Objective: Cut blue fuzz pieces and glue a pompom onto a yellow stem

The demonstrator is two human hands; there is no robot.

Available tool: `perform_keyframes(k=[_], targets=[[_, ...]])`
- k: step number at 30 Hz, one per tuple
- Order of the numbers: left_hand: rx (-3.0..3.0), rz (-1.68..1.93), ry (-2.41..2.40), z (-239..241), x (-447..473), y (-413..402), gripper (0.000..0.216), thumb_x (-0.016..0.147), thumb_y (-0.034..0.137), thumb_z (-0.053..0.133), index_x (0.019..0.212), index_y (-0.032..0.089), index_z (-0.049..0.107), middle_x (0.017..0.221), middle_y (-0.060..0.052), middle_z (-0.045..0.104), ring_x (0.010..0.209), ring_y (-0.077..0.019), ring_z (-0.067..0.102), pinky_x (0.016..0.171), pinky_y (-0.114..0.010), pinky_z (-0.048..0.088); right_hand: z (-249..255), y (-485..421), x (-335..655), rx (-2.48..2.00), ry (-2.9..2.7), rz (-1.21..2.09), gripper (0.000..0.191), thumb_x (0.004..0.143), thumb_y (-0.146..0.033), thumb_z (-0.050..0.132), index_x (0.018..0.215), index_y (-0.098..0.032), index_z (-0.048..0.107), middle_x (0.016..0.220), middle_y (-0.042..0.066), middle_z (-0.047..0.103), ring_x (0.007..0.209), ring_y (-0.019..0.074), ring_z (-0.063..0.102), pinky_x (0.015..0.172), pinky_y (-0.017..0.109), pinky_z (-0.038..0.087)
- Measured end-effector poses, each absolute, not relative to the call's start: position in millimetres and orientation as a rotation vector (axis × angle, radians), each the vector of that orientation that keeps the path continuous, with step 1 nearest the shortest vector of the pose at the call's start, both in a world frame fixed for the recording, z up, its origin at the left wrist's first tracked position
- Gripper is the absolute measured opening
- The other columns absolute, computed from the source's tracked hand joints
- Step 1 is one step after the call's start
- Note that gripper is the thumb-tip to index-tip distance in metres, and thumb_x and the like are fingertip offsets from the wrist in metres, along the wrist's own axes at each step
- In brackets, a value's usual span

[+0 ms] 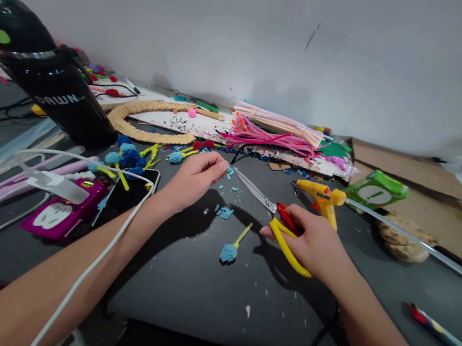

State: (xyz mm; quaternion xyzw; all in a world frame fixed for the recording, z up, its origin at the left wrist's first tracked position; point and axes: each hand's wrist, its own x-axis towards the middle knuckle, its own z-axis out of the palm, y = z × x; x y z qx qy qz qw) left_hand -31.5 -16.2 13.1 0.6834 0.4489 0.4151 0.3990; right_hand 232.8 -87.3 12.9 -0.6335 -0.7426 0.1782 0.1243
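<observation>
My left hand (196, 179) is closed in a pinch over the desk. Whatever sits between its fingertips is too small to make out; light blue bits show just beside them. In my right hand (311, 236) is a pair of scissors (254, 189) with red and yellow handles. Their blades point at the left fingertips and look nearly closed. Under the blades lies a small heap of light blue snippets (224, 212). Nearer to me rests a light blue flower (228, 253) on a short yellow-green stem, touched by neither hand.
A yellow glue gun (323, 196) with a long clear stick lies beyond my right hand. Pink pipe cleaners (269, 137) are bundled at the back. On the left stand a black bottle (68, 91), blue flowers (130, 156) and a purple power bank (62, 208). A white cable crosses my left forearm.
</observation>
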Motion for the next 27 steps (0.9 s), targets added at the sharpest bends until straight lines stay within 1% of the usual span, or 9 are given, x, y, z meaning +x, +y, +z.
perform_keyframes(k=[3,9,19,27], targets=[[1.746,1.04,1.134,13.6,-31.9,-15.6,0.028,0.093,0.032,0.051,0.069,0.017,0.051,0.063,0.003,0.046,0.06,-0.0113,0.042,0.059,-0.027,0.033,13.8,-87.3,232.9,-1.827,-2.178,0.528,0.047,0.078,-0.068,0.061,0.072,-0.023,0.051,0.063,0.0,0.06,0.059,0.0158,0.05,0.053,0.025,0.029],[1.778,1.027,1.128,13.2,-32.7,-16.1,0.029,0.093,0.034,0.05,0.07,0.017,0.05,0.064,0.002,0.046,0.06,-0.0117,0.042,0.059,-0.027,0.033,14.9,-88.4,232.6,-1.815,-2.18,0.526,0.049,0.078,-0.071,0.059,0.073,-0.023,0.055,0.062,0.001,0.061,0.057,0.0161,0.049,0.052,0.025,0.029],[1.786,1.014,1.135,12.3,-33.1,-17.0,0.029,0.093,0.036,0.051,0.071,0.018,0.051,0.064,0.002,0.047,0.06,-0.0124,0.042,0.059,-0.027,0.033,15.3,-88.2,232.9,-1.793,-2.188,0.51,0.052,0.077,-0.074,0.056,0.071,-0.022,0.054,0.059,0.001,0.059,0.055,0.0151,0.047,0.051,0.025,0.027],[1.779,1.021,1.131,12.6,-33.2,-17.2,0.028,0.092,0.035,0.051,0.07,0.017,0.051,0.064,0.002,0.046,0.06,-0.0122,0.042,0.059,-0.027,0.033,15.1,-87.8,232.8,-1.83,-2.189,0.559,0.049,0.078,-0.07,0.059,0.07,-0.023,0.051,0.062,0.0,0.059,0.059,0.0154,0.049,0.053,0.025,0.029]])
